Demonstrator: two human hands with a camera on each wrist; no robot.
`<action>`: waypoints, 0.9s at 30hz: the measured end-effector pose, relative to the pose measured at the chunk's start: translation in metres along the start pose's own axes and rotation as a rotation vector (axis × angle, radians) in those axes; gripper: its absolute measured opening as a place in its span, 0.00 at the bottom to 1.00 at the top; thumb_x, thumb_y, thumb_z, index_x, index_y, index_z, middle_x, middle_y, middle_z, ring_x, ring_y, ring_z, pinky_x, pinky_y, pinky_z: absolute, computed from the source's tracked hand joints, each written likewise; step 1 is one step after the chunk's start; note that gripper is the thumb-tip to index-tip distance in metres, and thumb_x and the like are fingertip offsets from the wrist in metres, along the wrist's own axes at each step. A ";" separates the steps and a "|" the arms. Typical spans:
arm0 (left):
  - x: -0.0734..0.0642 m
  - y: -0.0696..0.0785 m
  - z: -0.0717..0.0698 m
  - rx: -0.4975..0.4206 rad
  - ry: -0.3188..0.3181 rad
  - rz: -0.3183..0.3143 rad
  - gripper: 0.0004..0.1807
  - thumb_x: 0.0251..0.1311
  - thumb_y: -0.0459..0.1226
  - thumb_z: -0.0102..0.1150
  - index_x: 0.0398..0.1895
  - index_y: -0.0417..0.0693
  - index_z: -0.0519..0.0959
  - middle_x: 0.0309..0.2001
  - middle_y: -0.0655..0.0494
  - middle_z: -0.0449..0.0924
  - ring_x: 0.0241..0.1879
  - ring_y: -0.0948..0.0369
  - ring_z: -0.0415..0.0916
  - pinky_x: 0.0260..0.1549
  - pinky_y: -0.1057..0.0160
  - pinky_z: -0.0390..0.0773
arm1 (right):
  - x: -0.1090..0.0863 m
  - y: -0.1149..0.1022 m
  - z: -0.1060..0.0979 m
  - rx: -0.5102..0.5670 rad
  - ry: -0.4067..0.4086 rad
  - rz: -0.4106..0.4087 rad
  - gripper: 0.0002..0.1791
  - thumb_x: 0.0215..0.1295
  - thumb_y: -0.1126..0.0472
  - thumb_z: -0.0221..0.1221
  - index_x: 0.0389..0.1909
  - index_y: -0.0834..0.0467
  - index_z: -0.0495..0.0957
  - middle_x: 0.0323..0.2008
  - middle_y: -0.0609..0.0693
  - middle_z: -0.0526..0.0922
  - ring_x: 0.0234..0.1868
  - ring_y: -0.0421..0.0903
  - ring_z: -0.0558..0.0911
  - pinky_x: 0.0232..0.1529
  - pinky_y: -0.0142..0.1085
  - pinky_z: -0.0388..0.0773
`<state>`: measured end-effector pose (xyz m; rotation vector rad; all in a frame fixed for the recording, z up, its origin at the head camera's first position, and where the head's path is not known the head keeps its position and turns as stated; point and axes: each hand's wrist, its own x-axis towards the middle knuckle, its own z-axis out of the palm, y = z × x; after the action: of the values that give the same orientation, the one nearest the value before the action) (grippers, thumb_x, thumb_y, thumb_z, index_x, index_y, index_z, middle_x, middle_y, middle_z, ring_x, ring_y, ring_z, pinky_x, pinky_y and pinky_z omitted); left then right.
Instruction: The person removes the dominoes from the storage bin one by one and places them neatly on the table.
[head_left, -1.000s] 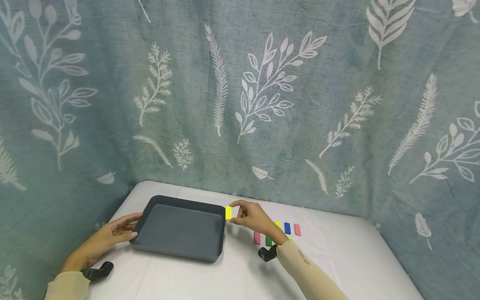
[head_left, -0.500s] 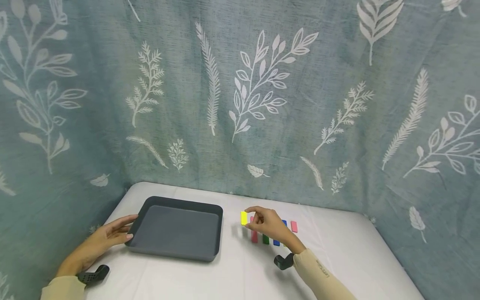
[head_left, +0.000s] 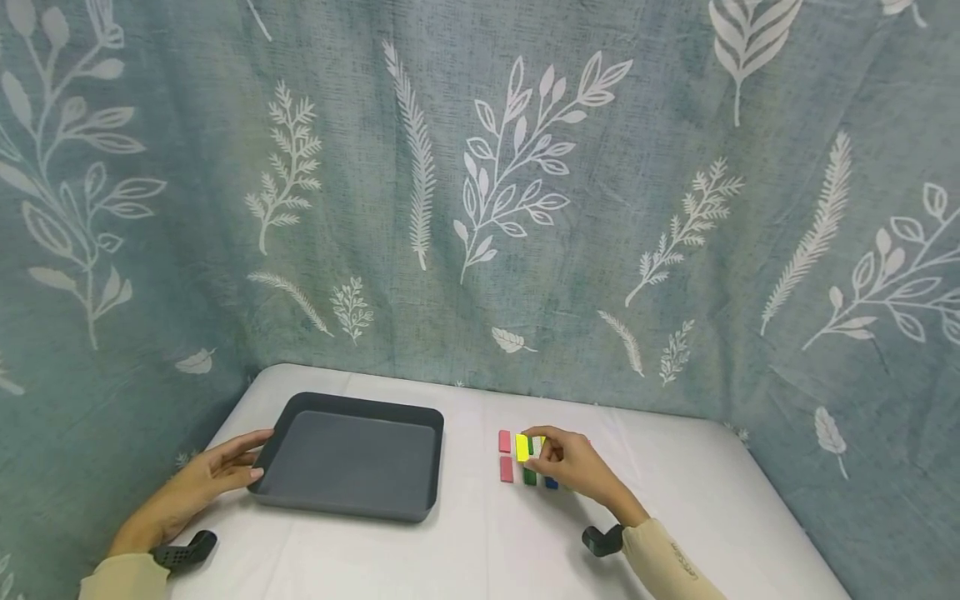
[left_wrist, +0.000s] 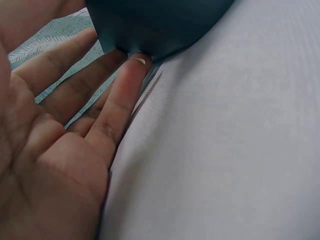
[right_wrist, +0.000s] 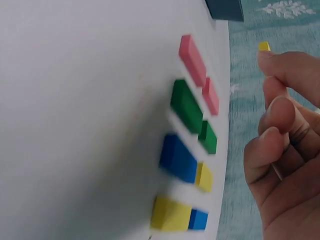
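Note:
A yellow block point(head_left: 522, 448) is pinched between the thumb and forefinger of my right hand point(head_left: 573, 463), over two rows of small blocks. In the right wrist view only a tip of that yellow block point(right_wrist: 264, 46) shows past the thumb. Beneath and beside the hand lie pink blocks point(head_left: 506, 469), green blocks point(right_wrist: 187, 106), blue blocks point(right_wrist: 178, 159) and further yellow blocks point(right_wrist: 171, 214); the hand covers some of them in the head view. My left hand point(head_left: 213, 479) touches the left side of a dark grey tray point(head_left: 345, 510), its fingers loosely extended.
A white cloth point(head_left: 360, 558) covers the table. Behind it and along the sides hangs a green curtain point(head_left: 450, 333) with white leaf patterns. The tray stands left of the blocks, with a strip of white cloth between them.
My right hand has moved right, from the tray's right edge to over the blocks, with the yellow block in its pinch. My left hand stays at the tray; the head view has shifted slightly.

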<state>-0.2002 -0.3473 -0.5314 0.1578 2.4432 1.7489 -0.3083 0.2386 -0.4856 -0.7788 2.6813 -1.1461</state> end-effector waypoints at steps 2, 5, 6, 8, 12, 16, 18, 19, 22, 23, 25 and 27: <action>0.000 -0.001 0.000 -0.002 0.002 0.000 0.38 0.72 0.44 0.61 0.80 0.48 0.59 0.76 0.41 0.59 0.62 0.66 0.67 0.61 0.50 0.70 | -0.005 0.004 -0.004 0.008 0.006 0.020 0.27 0.65 0.54 0.71 0.64 0.51 0.78 0.28 0.46 0.82 0.20 0.39 0.73 0.19 0.32 0.74; 0.000 -0.001 0.001 -0.008 0.001 0.003 0.38 0.72 0.43 0.61 0.81 0.48 0.58 0.76 0.41 0.59 0.62 0.66 0.66 0.62 0.45 0.68 | -0.013 0.012 -0.008 0.008 0.021 0.048 0.27 0.65 0.55 0.71 0.64 0.53 0.78 0.27 0.47 0.81 0.20 0.39 0.73 0.21 0.32 0.73; 0.000 -0.002 0.001 -0.009 0.002 0.004 0.38 0.72 0.44 0.61 0.81 0.48 0.58 0.76 0.40 0.59 0.62 0.66 0.66 0.62 0.44 0.68 | -0.016 0.014 -0.010 0.008 0.026 0.059 0.27 0.64 0.55 0.72 0.64 0.54 0.78 0.27 0.47 0.81 0.21 0.40 0.73 0.22 0.32 0.73; 0.001 -0.002 0.001 -0.010 0.001 0.005 0.38 0.72 0.44 0.62 0.81 0.47 0.58 0.77 0.40 0.59 0.62 0.65 0.66 0.63 0.43 0.67 | -0.021 0.020 -0.012 0.006 0.042 0.086 0.28 0.64 0.55 0.72 0.63 0.55 0.78 0.27 0.47 0.80 0.23 0.40 0.74 0.23 0.32 0.73; 0.001 -0.001 0.001 -0.006 -0.003 0.007 0.39 0.72 0.44 0.62 0.81 0.47 0.58 0.77 0.40 0.58 0.63 0.63 0.66 0.63 0.44 0.68 | -0.032 0.028 -0.017 0.010 0.071 0.145 0.28 0.63 0.56 0.72 0.63 0.57 0.78 0.28 0.48 0.79 0.26 0.42 0.75 0.26 0.32 0.73; 0.001 -0.001 0.002 -0.006 -0.010 0.005 0.39 0.72 0.44 0.62 0.81 0.47 0.58 0.77 0.41 0.58 0.63 0.63 0.67 0.62 0.47 0.69 | -0.043 0.037 -0.021 0.007 0.094 0.183 0.27 0.62 0.58 0.73 0.61 0.58 0.79 0.27 0.48 0.77 0.26 0.42 0.73 0.27 0.31 0.71; 0.001 -0.001 0.002 -0.009 -0.010 0.002 0.39 0.72 0.44 0.62 0.81 0.47 0.58 0.77 0.41 0.58 0.63 0.64 0.67 0.62 0.47 0.69 | -0.047 0.042 -0.022 0.006 0.106 0.197 0.27 0.61 0.59 0.73 0.61 0.58 0.80 0.26 0.48 0.77 0.25 0.42 0.73 0.26 0.31 0.71; 0.000 -0.001 0.002 -0.010 -0.009 0.002 0.39 0.72 0.44 0.62 0.81 0.47 0.58 0.77 0.41 0.58 0.62 0.65 0.67 0.62 0.47 0.69 | -0.049 0.044 -0.023 0.004 0.111 0.203 0.27 0.61 0.59 0.73 0.61 0.59 0.80 0.26 0.48 0.77 0.25 0.42 0.73 0.27 0.31 0.71; -0.001 0.000 0.002 -0.012 -0.005 0.003 0.39 0.72 0.44 0.62 0.81 0.47 0.58 0.77 0.40 0.58 0.62 0.66 0.67 0.63 0.44 0.68 | -0.053 0.051 -0.025 -0.010 0.125 0.227 0.27 0.62 0.59 0.73 0.61 0.59 0.79 0.26 0.48 0.77 0.26 0.42 0.73 0.28 0.32 0.71; -0.001 0.000 0.002 -0.010 -0.003 0.003 0.39 0.72 0.44 0.62 0.81 0.47 0.58 0.77 0.40 0.58 0.62 0.67 0.67 0.63 0.44 0.68 | -0.054 0.053 -0.025 -0.016 0.131 0.236 0.27 0.62 0.59 0.73 0.61 0.59 0.79 0.25 0.47 0.77 0.26 0.42 0.73 0.28 0.32 0.72; -0.001 0.000 0.002 -0.004 0.001 0.006 0.39 0.72 0.44 0.61 0.81 0.47 0.58 0.76 0.40 0.59 0.62 0.67 0.67 0.62 0.46 0.69 | -0.057 0.057 -0.027 -0.025 0.146 0.255 0.27 0.61 0.58 0.73 0.61 0.59 0.80 0.26 0.48 0.77 0.26 0.42 0.73 0.29 0.32 0.72; -0.001 0.000 0.001 0.003 0.004 0.007 0.38 0.72 0.44 0.61 0.81 0.47 0.58 0.76 0.40 0.60 0.61 0.68 0.67 0.61 0.49 0.70 | -0.059 0.059 -0.028 -0.026 0.164 0.278 0.28 0.61 0.59 0.74 0.61 0.60 0.80 0.26 0.48 0.76 0.26 0.43 0.73 0.28 0.33 0.71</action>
<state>-0.1987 -0.3464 -0.5317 0.1637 2.4509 1.7496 -0.2900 0.3207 -0.5124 -0.3107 2.8251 -1.1503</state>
